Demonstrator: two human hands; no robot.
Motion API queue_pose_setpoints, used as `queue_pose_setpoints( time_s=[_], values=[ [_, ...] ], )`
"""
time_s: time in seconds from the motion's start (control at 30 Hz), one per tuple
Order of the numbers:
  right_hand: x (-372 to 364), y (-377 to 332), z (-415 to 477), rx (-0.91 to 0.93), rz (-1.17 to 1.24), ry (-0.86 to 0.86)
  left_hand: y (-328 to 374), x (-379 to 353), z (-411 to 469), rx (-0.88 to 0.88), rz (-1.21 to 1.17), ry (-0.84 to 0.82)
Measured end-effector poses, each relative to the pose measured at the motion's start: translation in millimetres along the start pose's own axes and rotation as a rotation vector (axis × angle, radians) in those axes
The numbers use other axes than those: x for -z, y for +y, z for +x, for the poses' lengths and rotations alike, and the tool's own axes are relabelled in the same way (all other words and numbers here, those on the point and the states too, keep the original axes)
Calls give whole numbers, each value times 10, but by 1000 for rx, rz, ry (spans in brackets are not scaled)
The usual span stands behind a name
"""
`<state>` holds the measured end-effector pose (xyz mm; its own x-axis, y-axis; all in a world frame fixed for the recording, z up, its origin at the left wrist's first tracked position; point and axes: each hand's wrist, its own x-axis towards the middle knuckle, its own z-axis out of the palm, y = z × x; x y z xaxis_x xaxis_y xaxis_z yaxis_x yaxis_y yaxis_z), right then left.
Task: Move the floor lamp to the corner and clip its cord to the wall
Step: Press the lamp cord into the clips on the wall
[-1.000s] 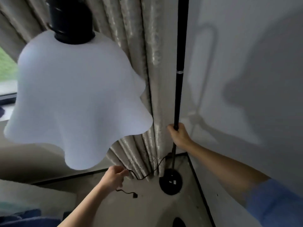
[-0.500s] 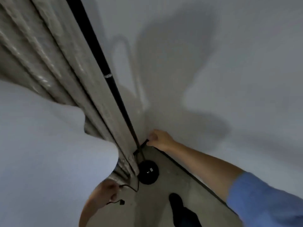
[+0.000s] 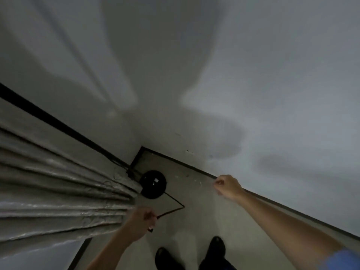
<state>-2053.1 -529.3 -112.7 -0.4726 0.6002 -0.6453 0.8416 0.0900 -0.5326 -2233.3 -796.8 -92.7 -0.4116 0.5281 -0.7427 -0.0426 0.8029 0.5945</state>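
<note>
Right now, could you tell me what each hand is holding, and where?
The left hand grips the lamp cord near its free plug end. The right hand is fisted; whether it holds anything cannot be told.

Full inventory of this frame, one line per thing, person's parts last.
lamp base: 1, black, round, on the floor in the corner
lamp pole: 1, black, running up-left from the base
cord: 1, black, from base across the floor to the left hand
curtain: 1, grey-beige, pleated, left
wall: grey-white, shadowed
floor: beige
shoes: 2, black, bottom
left hand: closed on the cord
right hand: fisted near the baseboard; contents unclear
sleeve: blue, right arm
</note>
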Motion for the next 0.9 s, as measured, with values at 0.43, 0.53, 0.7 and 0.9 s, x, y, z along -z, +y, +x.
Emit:
queue_pose_setpoints(
  time_s=[0.43, 0.53, 0.7, 0.9],
  values=[
    [-1102, 1592, 1843, -266, 271, -33, -618, -1020, 2308, -149, 42, 86],
    [-1469, 1655, 2459, -247, 348, -18, -912, -1096, 3048, -227, 39, 129],
    [-1931, 1687, 3373, -111, 385, 24, -1300, -1131, 4115, -355, 57, 176],
    [-2219, 1585, 4089, 110, 436, 92, -1654, -1211, 4927, -504, 128, 190]
  ],
)
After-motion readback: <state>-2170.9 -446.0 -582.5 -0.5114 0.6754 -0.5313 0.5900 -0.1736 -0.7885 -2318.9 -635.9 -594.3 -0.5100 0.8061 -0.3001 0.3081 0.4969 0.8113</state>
